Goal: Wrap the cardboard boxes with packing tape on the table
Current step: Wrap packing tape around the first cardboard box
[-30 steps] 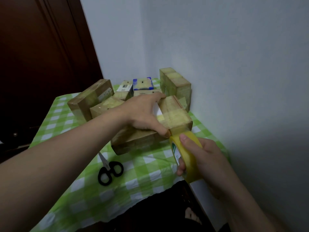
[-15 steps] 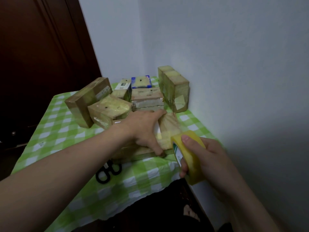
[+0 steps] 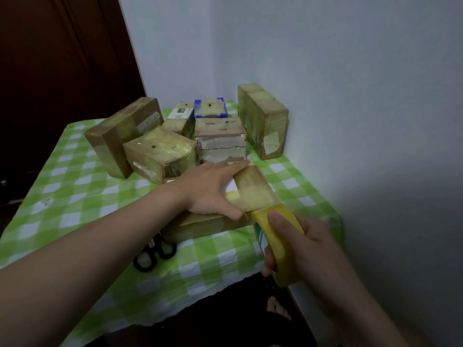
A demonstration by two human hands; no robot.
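A flat cardboard box (image 3: 253, 186) lies near the front of the green checked table (image 3: 75, 196). My left hand (image 3: 210, 191) presses flat on its top, fingers straight, thumb at the near right corner. A strip of yellowish tape runs across the box top to the yellow tape roll (image 3: 278, 244), which my right hand (image 3: 308, 249) grips just off the box's near right corner, thumb on the roll's outer face.
Several taped boxes stand behind: a tilted one (image 3: 122, 134) at the left, a cube (image 3: 160, 154), a stack (image 3: 220, 139), an upright box (image 3: 263, 118) by the wall. Black scissors (image 3: 155, 254) lie under my left forearm. White walls close the back and right.
The box was tilted up on edge and has come down flat on the table. My left hand stayed on top of it. The tape roll stayed at its near right corner.
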